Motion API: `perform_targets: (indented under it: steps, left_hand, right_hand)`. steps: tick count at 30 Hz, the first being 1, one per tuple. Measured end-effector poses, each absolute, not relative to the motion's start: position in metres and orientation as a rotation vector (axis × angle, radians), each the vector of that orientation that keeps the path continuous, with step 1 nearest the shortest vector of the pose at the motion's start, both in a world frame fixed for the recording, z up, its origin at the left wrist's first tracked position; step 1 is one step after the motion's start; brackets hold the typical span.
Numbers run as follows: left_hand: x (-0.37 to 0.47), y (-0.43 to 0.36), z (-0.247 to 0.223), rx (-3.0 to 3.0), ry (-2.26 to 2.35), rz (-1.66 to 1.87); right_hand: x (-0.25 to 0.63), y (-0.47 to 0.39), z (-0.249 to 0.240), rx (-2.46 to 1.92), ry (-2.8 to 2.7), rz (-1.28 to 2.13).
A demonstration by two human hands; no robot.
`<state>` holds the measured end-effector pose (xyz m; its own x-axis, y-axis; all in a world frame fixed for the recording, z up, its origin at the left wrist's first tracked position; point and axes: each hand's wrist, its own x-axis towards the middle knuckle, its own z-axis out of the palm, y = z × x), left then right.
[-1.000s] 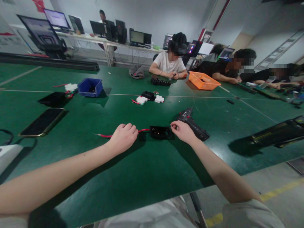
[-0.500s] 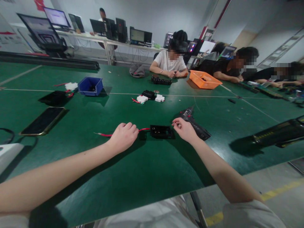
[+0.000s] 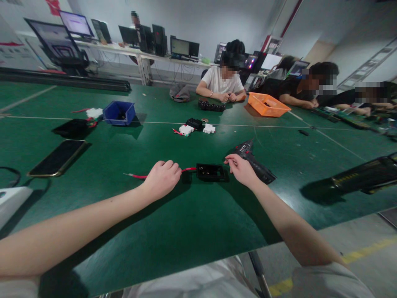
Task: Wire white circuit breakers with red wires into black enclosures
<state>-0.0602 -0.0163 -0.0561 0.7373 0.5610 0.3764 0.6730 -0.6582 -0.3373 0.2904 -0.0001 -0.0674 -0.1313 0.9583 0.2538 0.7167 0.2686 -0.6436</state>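
Note:
My left hand [image 3: 163,179] is closed around a red wire [image 3: 189,169], whose bare end sticks out to the left. To the right, that wire runs into a small black plastic case [image 3: 211,172], open at the top and lying on the table with small metal parts inside. Just right of the case, my right hand [image 3: 241,169] is held in a pinch. Whatever is between its fingertips is too small to make out. A black power screwdriver [image 3: 256,163] lies behind the right hand, partly covered by it.
On the green table [image 3: 173,236] are a phone [image 3: 57,158], a blue bin [image 3: 119,113], a black tray [image 3: 70,127], white connectors [image 3: 186,130] and an orange basket [image 3: 267,104]. A dark cylinder [image 3: 366,171] lies at right. Across the table sits a person [image 3: 220,80].
The right fingertips have shifted slightly, and the tiny shiny piece seen at them is now harder to see. My left hand stays on the wire.

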Motion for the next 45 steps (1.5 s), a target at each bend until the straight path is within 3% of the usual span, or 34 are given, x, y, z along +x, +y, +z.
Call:
perform_targets:
  steps: [45]
  left_hand:
    - [-0.0611,-0.0164,-0.0555,-2.45,-0.923,-0.311]
  right_hand:
    - [0.2926,0.0029,-0.0697,-1.503,-2.077,0.385]
